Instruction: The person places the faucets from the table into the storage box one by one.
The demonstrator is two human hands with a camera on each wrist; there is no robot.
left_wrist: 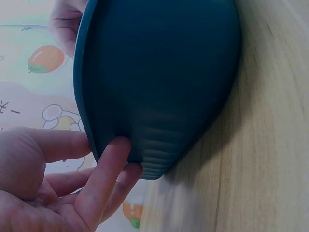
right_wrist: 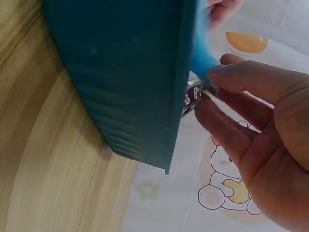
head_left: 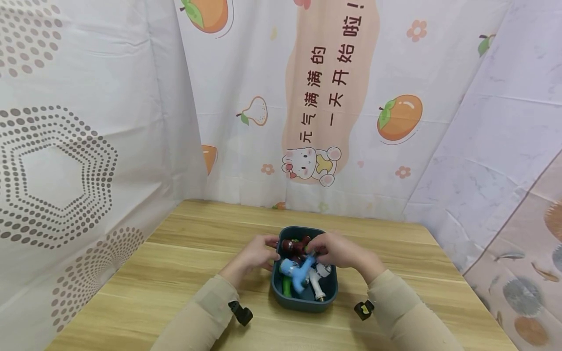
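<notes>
A dark teal bin (head_left: pixel 281 297) stands on the table with several coloured tap-shaped pieces inside. My right hand (head_left: pixel 335 249) pinches one end of a light blue tap-shaped piece (head_left: pixel 299 273) between thumb and fingers, over the bin. In the right wrist view, the blue piece (right_wrist: pixel 203 55) is blurred and partly behind the bin wall (right_wrist: pixel 130 87). Below it lie a white tap (head_left: pixel 316 285), a dark red one (head_left: pixel 290 245) and a green one (head_left: pixel 287 286), partly covered. My left hand (head_left: pixel 255 253) is at the bin's left side, its fingers (left_wrist: pixel 104 179) touching the outer wall near the rim.
The wood-grain table (head_left: pixel 197 253) extends around the bin on all sides. A printed curtain (head_left: pixel 246 73) hangs behind the table's far edge, with more cloth at left and right. A small black device (head_left: pixel 240 312) sits at the left wrist, another (head_left: pixel 364 309) at the right.
</notes>
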